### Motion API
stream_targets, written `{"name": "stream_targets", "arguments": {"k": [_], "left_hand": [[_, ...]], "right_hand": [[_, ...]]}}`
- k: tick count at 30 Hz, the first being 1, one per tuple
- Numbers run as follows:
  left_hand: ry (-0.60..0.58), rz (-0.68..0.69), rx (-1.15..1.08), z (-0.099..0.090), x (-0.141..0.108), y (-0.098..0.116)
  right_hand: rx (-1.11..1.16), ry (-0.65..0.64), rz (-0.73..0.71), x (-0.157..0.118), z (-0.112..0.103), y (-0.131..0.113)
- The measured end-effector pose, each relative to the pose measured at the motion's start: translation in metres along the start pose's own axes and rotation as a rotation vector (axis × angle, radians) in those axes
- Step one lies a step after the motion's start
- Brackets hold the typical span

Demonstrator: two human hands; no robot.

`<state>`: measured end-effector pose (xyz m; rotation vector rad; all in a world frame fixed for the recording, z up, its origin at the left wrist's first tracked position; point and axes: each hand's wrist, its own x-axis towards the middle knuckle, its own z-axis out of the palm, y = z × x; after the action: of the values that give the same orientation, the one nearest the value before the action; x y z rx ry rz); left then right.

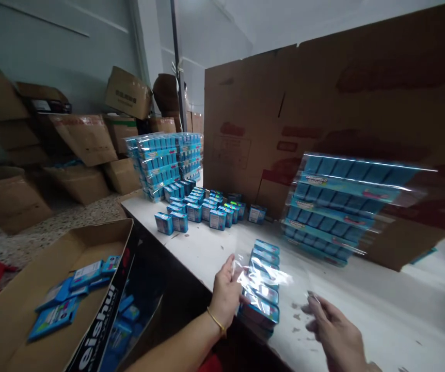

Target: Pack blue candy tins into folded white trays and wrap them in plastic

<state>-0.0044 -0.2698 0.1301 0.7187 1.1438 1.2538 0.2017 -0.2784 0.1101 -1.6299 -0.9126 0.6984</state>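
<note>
A row of several small blue boxes (265, 294) lies on the white table in front of me, partly under a sheet of clear plastic film (280, 279) that glints with reflections. On the row's left side, my left hand (225, 287) is closed on the film's edge, with its fingers against the boxes. To the right of the row, my right hand (333, 328) pinches the other side of the film between thumb and fingers. Whether the film is a bag or a loose sheet, I cannot tell.
Loose blue boxes (193, 212) stand farther back on the white table (385, 305). Film-wrapped stacks rise at the back left (158, 164) and at the right (331, 206), before a large cardboard panel (253, 124). An open carton (13, 320) holding blue packets is at lower left.
</note>
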Motion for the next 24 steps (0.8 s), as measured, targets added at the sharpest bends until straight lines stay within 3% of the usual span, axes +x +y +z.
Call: {"name": "stream_targets", "arguments": {"k": [4,9,12,14,16,18,19,21,24], "left_hand": [[0.052,-0.19,-0.349,-0.003,0.023,0.006],[0.016,-0.111,-0.328,0.003,0.072,0.03],[-0.01,-0.06,-0.269,0.019,0.103,0.048],[-0.049,0.084,-0.193,0.031,0.111,0.066],[-0.125,0.341,-0.097,0.042,0.109,0.086],[-0.179,0.58,-0.053,0.049,0.106,0.099],[-0.191,0.632,-0.057,0.05,0.109,0.098],[-0.18,0.6,-0.065,0.051,0.124,0.081],[-0.102,0.288,0.008,0.047,0.167,0.023]], "right_hand": [[0.211,-0.044,0.167,0.003,0.041,-0.026],[0.429,-0.12,0.196,0.049,0.076,-0.044],[0.472,-0.15,0.166,0.075,0.082,-0.071],[0.529,-0.174,0.098,0.085,0.079,-0.1],[0.605,-0.216,-0.053,0.09,0.073,-0.127],[0.652,-0.273,-0.217,0.097,0.068,-0.138],[0.662,-0.296,-0.268,0.102,0.068,-0.134],[0.646,-0.325,-0.24,0.118,0.075,-0.105],[0.508,-0.325,0.02,0.146,0.097,-0.029]]}}
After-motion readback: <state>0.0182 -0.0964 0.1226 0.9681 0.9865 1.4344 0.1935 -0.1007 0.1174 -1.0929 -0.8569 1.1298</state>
